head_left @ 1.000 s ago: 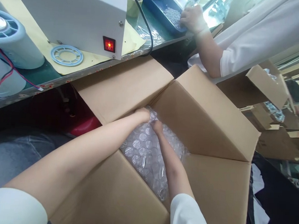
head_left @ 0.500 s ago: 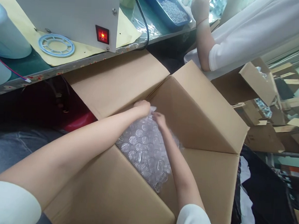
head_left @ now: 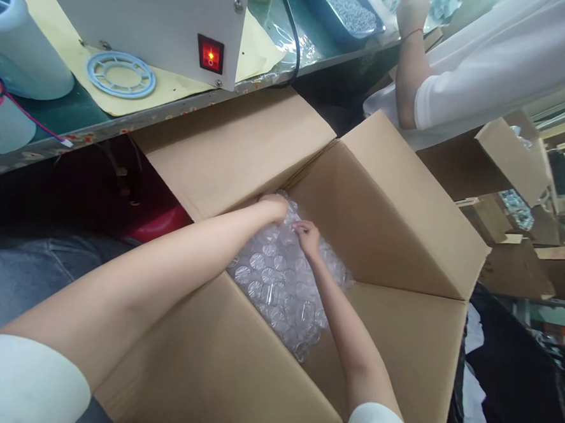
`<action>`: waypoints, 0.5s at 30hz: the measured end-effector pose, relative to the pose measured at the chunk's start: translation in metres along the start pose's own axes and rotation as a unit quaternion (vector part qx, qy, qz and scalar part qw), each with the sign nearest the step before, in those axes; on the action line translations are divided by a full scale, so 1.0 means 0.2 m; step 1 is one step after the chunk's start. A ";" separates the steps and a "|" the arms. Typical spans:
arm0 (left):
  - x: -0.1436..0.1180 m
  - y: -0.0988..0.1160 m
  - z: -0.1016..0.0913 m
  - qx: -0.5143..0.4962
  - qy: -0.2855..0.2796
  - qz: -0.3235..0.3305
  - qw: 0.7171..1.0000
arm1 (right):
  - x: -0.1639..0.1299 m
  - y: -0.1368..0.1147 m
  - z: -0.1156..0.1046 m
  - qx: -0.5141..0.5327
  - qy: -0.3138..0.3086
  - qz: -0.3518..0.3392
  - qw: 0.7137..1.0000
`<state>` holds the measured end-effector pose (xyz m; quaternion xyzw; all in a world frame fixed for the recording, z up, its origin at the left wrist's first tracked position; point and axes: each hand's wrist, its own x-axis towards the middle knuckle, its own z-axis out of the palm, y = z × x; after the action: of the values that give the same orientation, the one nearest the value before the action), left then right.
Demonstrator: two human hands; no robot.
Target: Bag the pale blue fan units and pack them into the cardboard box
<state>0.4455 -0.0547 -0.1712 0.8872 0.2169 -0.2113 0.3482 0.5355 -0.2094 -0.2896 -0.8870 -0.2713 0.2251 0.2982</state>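
A large brown cardboard box (head_left: pixel 388 211) stands open below the bench, its four flaps folded outward. Clear bubble wrap (head_left: pixel 278 288) fills its opening. My left hand (head_left: pixel 274 206) reaches into the far corner of the box, its fingers curled down on the edge of the wrap. Just beside it, my right hand (head_left: pixel 307 235) pinches the top of the wrap. Whatever lies under the wrap is hidden.
A white machine (head_left: pixel 151 12) with a lit red switch (head_left: pixel 210 55) sits on the bench above, beside a light blue ring (head_left: pixel 121 74) and a white fan housing (head_left: pixel 19 48). A co-worker's hand (head_left: pixel 412 9) is near a blue tray (head_left: pixel 345 11). Smaller cartons (head_left: pixel 510 161) stand at right.
My right hand has lifted out from deep in the wrap and now pinches its top. The co-worker's hand has left the blue tray and moved right. The view has shifted slightly.
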 end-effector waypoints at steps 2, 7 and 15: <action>-0.02 0.02 -0.01 0.012 0.004 0.018 1.000 | 0.04 -0.04 -0.06 0.039 0.007 -0.014 0.999; -0.03 0.02 -0.03 0.023 0.037 0.015 0.999 | 0.10 -0.03 -0.10 0.067 0.008 0.017 0.998; -0.01 0.02 -0.03 0.008 -0.008 0.003 1.000 | 0.01 0.21 0.05 -0.093 -0.019 0.117 0.989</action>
<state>0.4472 -0.0547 -0.1643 0.8889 0.2099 -0.2194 0.3430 0.5454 -0.2335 -0.3249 -0.9321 -0.1911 0.2492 0.1804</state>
